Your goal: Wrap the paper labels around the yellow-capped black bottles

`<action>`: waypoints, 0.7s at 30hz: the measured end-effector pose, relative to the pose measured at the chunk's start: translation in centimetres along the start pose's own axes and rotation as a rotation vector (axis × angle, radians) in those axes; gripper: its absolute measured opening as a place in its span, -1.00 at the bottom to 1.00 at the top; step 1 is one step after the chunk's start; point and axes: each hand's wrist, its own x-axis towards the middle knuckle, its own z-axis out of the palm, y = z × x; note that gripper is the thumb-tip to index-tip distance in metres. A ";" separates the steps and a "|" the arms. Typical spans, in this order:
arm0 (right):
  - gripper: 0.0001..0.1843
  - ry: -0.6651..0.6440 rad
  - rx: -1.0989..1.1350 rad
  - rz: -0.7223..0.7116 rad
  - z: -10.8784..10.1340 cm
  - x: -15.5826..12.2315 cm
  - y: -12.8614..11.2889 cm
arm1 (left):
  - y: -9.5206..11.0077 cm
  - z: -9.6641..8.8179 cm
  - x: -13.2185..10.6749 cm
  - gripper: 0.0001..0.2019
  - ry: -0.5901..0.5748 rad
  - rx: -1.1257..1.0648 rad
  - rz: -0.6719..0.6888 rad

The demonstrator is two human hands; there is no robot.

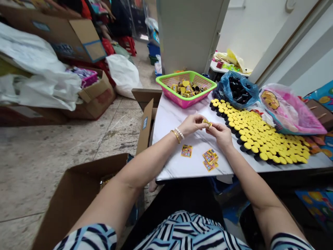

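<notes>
Over the white table, my left hand (191,124) and my right hand (221,135) meet with fingertips pinched on a small yellow printed piece (207,123). Its exact kind is too small to tell, and the fingers partly cover it. Below my hands lie flat yellow-and-pink printed cards: a single card (186,151) on the left and a small overlapping stack (210,158) on the right. To the right of my right hand, black pieces with round yellow tops (260,139) stand packed in rows.
A green-and-pink basket (177,99) holding yellow printed cylinders stands at the table's far left corner. Behind the rows sit a blue bag of black parts (238,91) and a pink plastic bag (293,111). Open cardboard boxes (85,194) stand left of the table.
</notes>
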 end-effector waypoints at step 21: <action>-0.63 -0.128 -0.535 -0.503 0.6 -1.7 -1.1 | -0.4 0.0 -0.3 -0.62 0.058 -0.361 -0.439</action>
